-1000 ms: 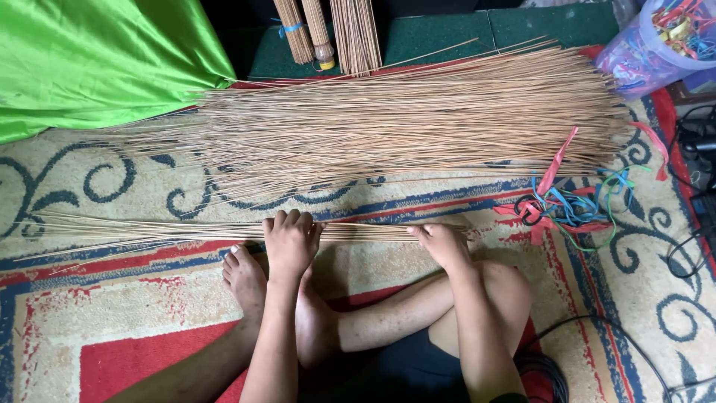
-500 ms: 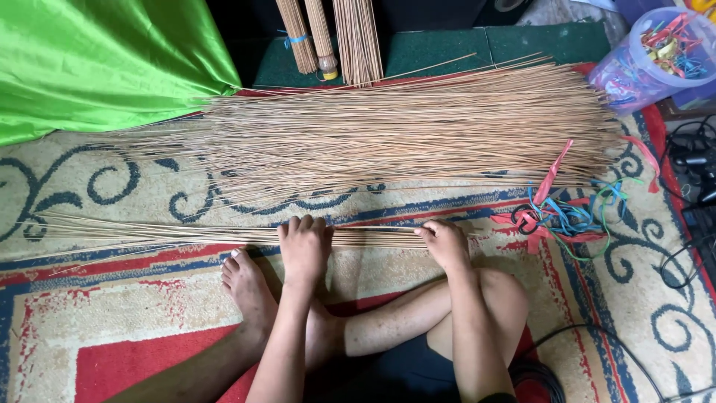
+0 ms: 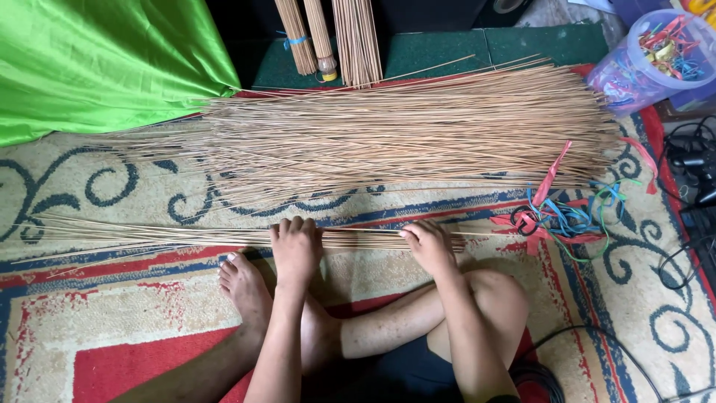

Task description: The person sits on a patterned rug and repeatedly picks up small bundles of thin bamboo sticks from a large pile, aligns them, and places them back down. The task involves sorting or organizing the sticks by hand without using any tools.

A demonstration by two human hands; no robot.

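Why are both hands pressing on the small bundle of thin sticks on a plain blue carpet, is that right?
Not quite. The head view shows the left hand and right hand on the small bundle of sticks, but the carpet is patterned cream, red and blue, not plain blue.

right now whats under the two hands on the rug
A thin bundle of long tan sticks lies across the patterned rug. The left hand and right hand press on it, hiding the stretches directly beneath the palms.

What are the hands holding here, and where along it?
Both the left hand and right hand press on a thin bundle of sticks lying on the carpet, near its thicker right end.
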